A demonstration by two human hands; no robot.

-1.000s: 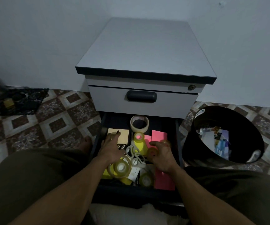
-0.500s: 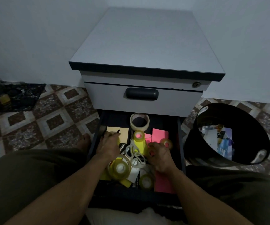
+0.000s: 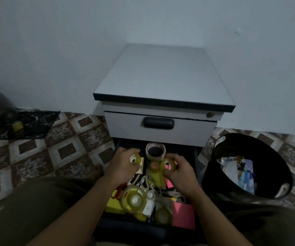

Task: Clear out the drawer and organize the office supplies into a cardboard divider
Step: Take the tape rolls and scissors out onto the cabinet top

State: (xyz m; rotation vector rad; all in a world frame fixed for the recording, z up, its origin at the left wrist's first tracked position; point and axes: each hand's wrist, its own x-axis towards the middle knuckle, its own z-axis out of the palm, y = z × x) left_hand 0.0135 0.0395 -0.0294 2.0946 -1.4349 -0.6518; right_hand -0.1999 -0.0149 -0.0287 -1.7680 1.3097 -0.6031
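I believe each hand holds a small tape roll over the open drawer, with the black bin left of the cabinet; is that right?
No: the head view shows the black bin right of the cabinet. The left hand and right hand each hold a tape roll over the open drawer.

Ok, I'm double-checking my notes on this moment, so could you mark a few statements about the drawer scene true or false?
1. The left hand holds a small tape roll. True.
2. The right hand is empty. False: it grips a second tape roll.
3. The top drawer is pulled open. False: it is shut; the lower drawer is open.
4. The black bin has paper in it. True.
5. The pink notes lie on the floor. False: they lie in the lower drawer.
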